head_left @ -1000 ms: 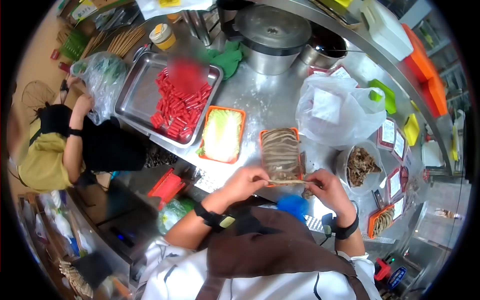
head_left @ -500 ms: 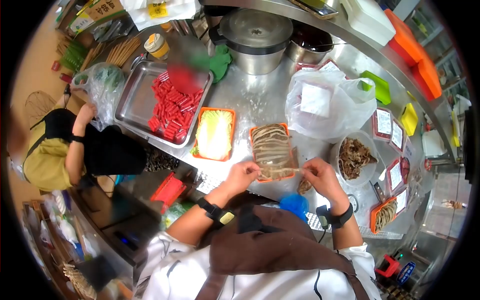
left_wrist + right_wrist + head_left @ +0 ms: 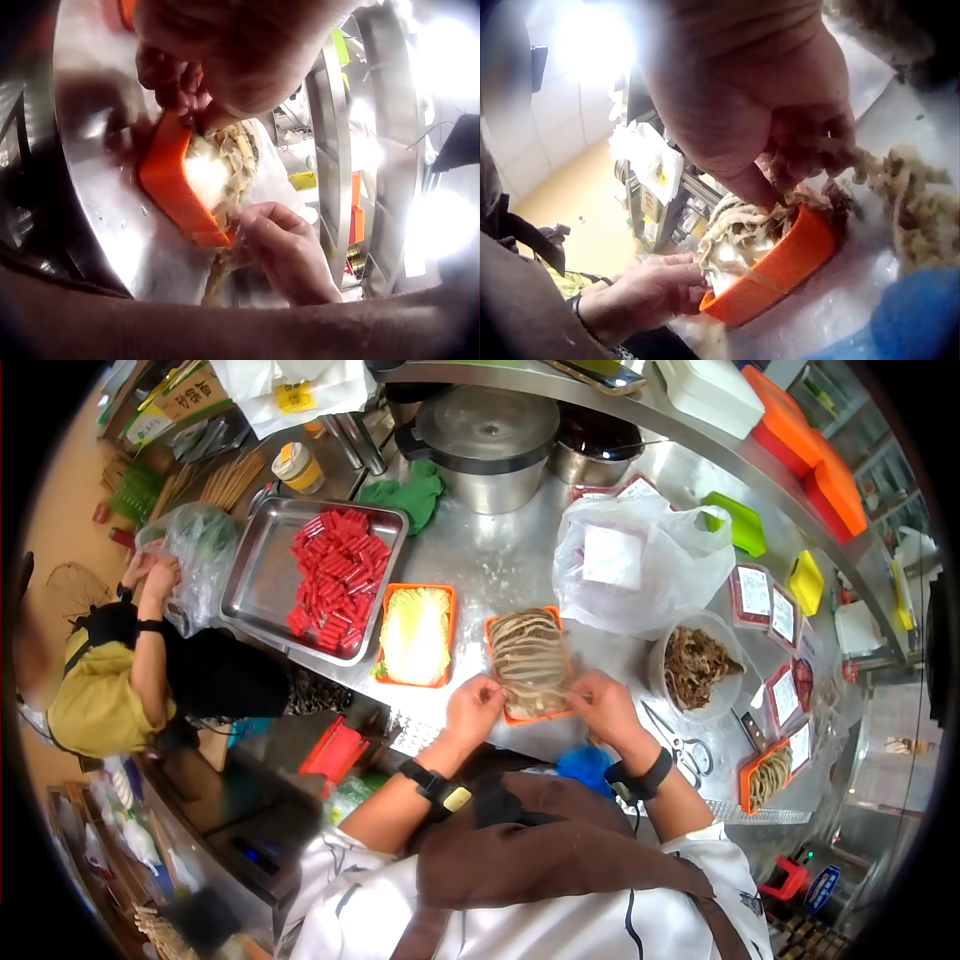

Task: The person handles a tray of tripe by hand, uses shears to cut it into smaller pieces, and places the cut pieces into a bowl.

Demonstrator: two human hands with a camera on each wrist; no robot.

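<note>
In the head view an orange tray [image 3: 553, 615] holds rows of thin brown-grey strips, which look like tripe, laid crosswise. My left hand [image 3: 474, 712] is at the tray's near left corner, thumb and fingertips pinching one end of a tripe strip [image 3: 535, 701]. At the near right corner my right hand [image 3: 608, 712] pinches the other end, so the strip lies across the near end of the rows. In the right wrist view loose strips [image 3: 907, 187] lie beside the orange tray [image 3: 769, 289]. My left fingertips are partly hidden in the left wrist view.
Left of the tray stands an orange tray of cabbage [image 3: 418, 635], then a metal pan [image 3: 250, 585] of red pieces. On the right are a clear bowl [image 3: 690, 660] of brown pieces, scissors [image 3: 690, 755] and a plastic bag [image 3: 650, 570]. Another person [image 3: 115, 675] is at the far left.
Both hands have lowered the strip from in front of the tray onto its near end. The head view has shifted, and the scissors on the right now show more fully.
</note>
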